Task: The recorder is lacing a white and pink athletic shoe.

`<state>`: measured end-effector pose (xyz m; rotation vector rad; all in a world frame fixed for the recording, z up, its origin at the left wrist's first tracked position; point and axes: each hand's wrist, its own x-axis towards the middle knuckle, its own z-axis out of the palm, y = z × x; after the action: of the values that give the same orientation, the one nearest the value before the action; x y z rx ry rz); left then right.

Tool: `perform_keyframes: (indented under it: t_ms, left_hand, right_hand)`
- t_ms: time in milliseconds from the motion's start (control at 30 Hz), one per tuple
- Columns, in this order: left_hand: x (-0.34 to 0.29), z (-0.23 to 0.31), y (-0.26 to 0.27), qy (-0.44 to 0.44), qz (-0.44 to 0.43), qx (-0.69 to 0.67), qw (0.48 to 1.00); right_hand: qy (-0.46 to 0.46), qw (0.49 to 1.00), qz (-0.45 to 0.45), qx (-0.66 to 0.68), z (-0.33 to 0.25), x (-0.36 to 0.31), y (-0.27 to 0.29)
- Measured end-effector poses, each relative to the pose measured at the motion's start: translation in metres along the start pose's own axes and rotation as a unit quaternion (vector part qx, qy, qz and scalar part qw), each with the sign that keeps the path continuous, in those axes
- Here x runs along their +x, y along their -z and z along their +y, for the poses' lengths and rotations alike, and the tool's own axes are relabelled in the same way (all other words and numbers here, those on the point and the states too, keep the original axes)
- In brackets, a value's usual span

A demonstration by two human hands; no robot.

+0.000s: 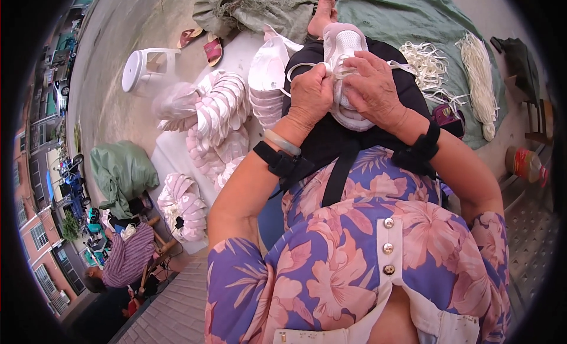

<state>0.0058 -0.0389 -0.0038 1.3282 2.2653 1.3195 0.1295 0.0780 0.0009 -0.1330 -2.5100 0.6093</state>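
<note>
A white and pale pink sports shoe (344,39) lies on my lap over black cloth, its toe pointing away from me. My left hand (312,94) is closed at the left side of the lacing, pinching a white shoelace (293,69) that loops out to the left. Across the shoe's opening, my right hand (376,88) has its fingers bent against the tongue and eyelets. What its fingertips grip is hidden. Another stretch of lace sticks out beyond the right hand.
Stacked white and pink shoe uppers (221,104) and a taller white stack (267,72) stand to my left, near a white plastic stool (134,71). Loose laces (426,63) and a long lace bundle (477,78) lie on green cloth at right. A person (133,255) sits far left.
</note>
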Motion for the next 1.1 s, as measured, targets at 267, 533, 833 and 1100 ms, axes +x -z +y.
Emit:
perform_keyframes:
  t_ms: [267, 533, 833, 1100]
  left_hand:
    - [0.005, -0.005, -0.008, -0.066, -0.026, 0.056, 0.996]
    - [-0.005, -0.004, 0.011, 0.215, -0.042, -0.180, 0.959]
    - [-0.011, 0.018, 0.008, -0.105, -0.032, 0.087, 0.990]
    - [-0.016, 0.015, 0.005, 0.007, -0.068, 0.084, 0.994]
  right_hand:
    - [-0.063, 0.998, -0.012, -0.006, 0.002, 0.002, -0.008]
    - [-0.076, 0.997, 0.003, 0.014, -0.003, 0.003, -0.011]
    - [-0.097, 0.995, 0.006, 0.001, 0.003, 0.004, -0.017]
    - [-0.107, 0.994, -0.005, 0.014, 0.000, 0.005, -0.018]
